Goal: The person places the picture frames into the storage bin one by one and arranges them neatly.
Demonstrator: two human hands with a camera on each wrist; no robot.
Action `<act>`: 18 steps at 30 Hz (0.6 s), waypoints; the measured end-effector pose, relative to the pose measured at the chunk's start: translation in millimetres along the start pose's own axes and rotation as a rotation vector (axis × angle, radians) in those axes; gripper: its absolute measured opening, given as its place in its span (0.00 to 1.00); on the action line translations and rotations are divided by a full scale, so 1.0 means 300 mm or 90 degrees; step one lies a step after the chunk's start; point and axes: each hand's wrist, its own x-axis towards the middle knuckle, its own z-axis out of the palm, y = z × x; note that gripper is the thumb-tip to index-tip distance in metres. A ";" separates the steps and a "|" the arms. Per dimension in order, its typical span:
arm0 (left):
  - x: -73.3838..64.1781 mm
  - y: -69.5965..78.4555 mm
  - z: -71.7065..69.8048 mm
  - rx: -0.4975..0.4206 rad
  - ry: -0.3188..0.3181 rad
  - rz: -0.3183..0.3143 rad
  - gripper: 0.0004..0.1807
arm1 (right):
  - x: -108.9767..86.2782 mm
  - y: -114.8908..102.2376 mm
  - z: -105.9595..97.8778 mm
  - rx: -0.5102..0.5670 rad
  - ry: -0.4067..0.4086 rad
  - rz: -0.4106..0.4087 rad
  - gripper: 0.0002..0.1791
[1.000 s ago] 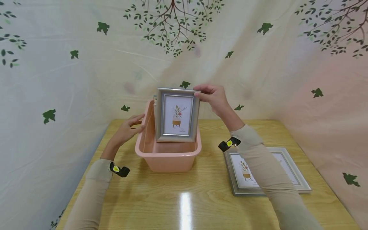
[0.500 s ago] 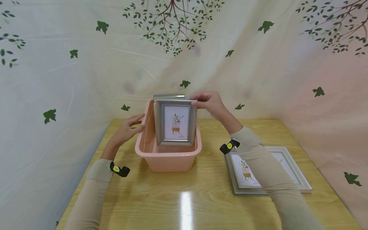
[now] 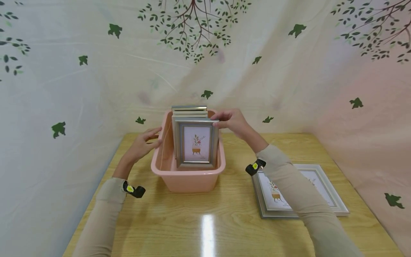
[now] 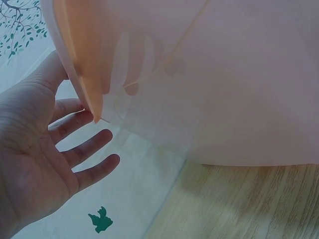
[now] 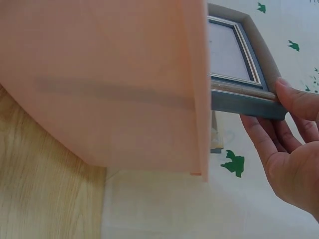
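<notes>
A pink plastic basin (image 3: 187, 182) stands on the table, holding several upright picture frames (image 3: 189, 109) at its back. In front of them, a silver picture frame (image 3: 196, 165) with a potted-plant print stands mostly inside the basin. My right hand (image 3: 232, 123) pinches its upper right corner. In the right wrist view, the thumb lies on the front of the frame (image 5: 271, 99) and the fingers are behind it. My left hand (image 3: 142, 144) touches the basin's left rim, its fingers fairly straight; the left wrist view shows the hand (image 4: 55, 149) against the rim (image 4: 75, 64).
At the right of the wooden table (image 3: 179, 225), a silver picture frame (image 3: 261, 201) and a larger pale one (image 3: 334, 200) lie flat, overlapping, partly hidden by my right sleeve (image 3: 298, 192). A leaf-patterned cloth (image 3: 276, 71) hangs close behind the basin.
My right hand has lowered the silver picture frame deeper into the basin, bringing the tops of the frames behind it into view. The left hand has stayed at the rim.
</notes>
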 end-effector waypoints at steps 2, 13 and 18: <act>-0.002 0.017 -0.001 -0.003 -0.003 -0.003 0.33 | 0.001 0.012 0.003 -0.003 0.002 0.004 0.12; 0.008 -0.004 -0.005 -0.002 -0.004 0.005 0.33 | 0.011 0.052 0.025 -0.088 -0.003 -0.018 0.10; 0.005 0.006 -0.007 -0.012 -0.002 -0.001 0.33 | 0.013 0.067 0.047 -0.104 -0.012 -0.038 0.09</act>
